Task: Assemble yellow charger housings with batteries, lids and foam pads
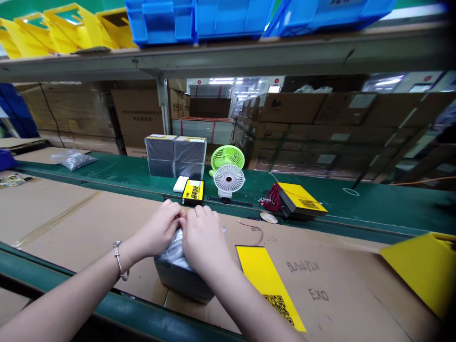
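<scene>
A dark box in clear plastic wrap (185, 278) rests on the cardboard-covered bench (117, 221). My left hand (164, 228), with a silver bracelet at the wrist, is closed at the box's top far edge. Beside it my right hand (203, 235) is also closed, and the fingertips of both hands meet. What they pinch is hidden; crinkled plastic shows between and below them. A flat yellow card with a QR code (267, 285) lies right of the box, partly behind my right forearm.
Behind the hands stand wrapped grey boxes (176, 156), a small yellow-black box (193, 192), a white fan (229, 179) and a green fan (228, 154). Yellow cards (302, 198) are stacked to the right. A yellow sheet (423, 270) rises at far right. Blue bins (231, 19) line the shelf above.
</scene>
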Demonstrator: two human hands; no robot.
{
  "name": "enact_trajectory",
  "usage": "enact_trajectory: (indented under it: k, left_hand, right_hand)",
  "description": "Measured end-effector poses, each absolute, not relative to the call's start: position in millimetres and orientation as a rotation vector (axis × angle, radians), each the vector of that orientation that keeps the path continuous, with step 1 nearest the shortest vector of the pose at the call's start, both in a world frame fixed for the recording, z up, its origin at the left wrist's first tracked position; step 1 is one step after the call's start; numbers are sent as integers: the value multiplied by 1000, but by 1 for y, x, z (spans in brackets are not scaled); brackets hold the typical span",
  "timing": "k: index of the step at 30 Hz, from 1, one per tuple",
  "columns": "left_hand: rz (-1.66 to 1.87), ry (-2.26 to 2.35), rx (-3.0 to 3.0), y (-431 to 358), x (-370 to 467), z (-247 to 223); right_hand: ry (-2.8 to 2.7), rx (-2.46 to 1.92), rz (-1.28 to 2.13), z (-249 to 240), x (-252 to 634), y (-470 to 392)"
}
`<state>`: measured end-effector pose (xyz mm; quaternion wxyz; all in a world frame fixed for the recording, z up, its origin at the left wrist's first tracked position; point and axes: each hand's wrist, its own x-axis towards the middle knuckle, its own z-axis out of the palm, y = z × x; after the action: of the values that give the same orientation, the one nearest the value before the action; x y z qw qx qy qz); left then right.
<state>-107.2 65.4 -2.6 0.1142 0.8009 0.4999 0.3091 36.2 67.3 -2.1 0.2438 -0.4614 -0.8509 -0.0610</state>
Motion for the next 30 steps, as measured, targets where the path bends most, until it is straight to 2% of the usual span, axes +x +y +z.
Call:
enact_trajectory:
  k: [20,25,30]
  left_hand:
    - [983,1405,2268,74,-108,-9]
    - [1089,1428,2160,74,-106,-16]
    - [1136,1487,2121,66,-101,-17]
  right_hand:
    - [-2360,-1324,-180,3,31,73]
    - [-2251,-1270,40,1,45,77]
    - [-2267,-1263,461,15,74,86]
